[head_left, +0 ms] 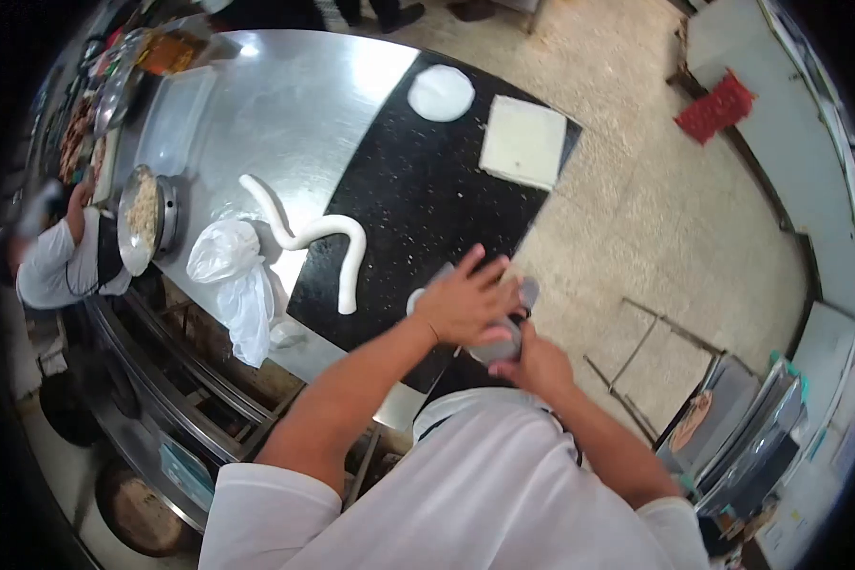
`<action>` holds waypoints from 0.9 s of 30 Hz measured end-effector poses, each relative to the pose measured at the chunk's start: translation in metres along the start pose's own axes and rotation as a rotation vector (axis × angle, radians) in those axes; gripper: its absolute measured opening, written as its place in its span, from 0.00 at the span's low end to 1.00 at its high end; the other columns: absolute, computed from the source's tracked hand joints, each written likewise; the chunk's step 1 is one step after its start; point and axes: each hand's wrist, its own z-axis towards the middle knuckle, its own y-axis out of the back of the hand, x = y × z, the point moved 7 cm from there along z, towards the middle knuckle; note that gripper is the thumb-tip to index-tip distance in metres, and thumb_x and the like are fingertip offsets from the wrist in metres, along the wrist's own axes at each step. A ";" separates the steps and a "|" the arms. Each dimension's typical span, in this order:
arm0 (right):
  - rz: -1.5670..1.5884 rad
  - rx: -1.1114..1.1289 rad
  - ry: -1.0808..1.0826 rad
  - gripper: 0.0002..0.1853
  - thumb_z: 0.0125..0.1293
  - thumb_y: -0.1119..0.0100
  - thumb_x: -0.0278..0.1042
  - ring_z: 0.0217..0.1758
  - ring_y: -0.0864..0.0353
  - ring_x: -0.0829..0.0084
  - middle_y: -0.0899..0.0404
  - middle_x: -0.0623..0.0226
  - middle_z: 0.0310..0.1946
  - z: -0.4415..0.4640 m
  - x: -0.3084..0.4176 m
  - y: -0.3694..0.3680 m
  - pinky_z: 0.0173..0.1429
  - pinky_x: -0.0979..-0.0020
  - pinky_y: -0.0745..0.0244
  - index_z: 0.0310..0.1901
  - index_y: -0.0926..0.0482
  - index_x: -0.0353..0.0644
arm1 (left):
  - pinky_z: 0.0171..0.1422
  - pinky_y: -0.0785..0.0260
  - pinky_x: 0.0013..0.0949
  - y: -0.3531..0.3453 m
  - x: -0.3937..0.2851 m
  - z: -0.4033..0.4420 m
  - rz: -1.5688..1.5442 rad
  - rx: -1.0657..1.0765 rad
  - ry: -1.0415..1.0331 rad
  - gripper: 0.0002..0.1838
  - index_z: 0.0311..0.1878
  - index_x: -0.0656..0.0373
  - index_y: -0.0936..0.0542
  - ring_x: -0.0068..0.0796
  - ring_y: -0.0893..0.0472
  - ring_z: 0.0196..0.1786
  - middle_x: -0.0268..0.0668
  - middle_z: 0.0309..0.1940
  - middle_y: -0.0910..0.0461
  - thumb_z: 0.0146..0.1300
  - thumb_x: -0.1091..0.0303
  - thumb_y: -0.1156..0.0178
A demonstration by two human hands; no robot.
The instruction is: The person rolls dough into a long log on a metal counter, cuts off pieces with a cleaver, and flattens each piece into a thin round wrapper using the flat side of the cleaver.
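My left hand [465, 302] reaches over the front edge of the black worktop, palm down with its fingers spread. It lies across a grey object whose kind I cannot make out. My right hand [540, 363] is closed around the side of a rounded grey piece [497, 344], close under the left hand. Partly covered by my left hand, a small white piece [414, 302] sits on the worktop. Farther left lies a long, S-shaped rope of white dough [331, 226], across the steel and black surfaces.
A flat white dough round [441, 93] and a square white slab [523, 142] lie at the far end. A plastic bag [228, 255] and a pan of pale food [142, 214] stand left, near a co-worker [71, 247]. Metal frames [636, 356] stand right.
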 end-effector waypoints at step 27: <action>0.028 0.114 0.311 0.37 0.58 0.23 0.56 0.46 0.11 0.39 0.13 0.39 0.41 0.037 -0.002 0.013 0.53 0.47 0.17 0.56 0.26 0.33 | 0.86 0.60 0.68 0.013 0.026 -0.003 0.132 -0.055 0.274 0.36 0.71 0.40 0.20 0.53 0.43 0.85 0.40 0.80 0.33 0.66 0.31 0.41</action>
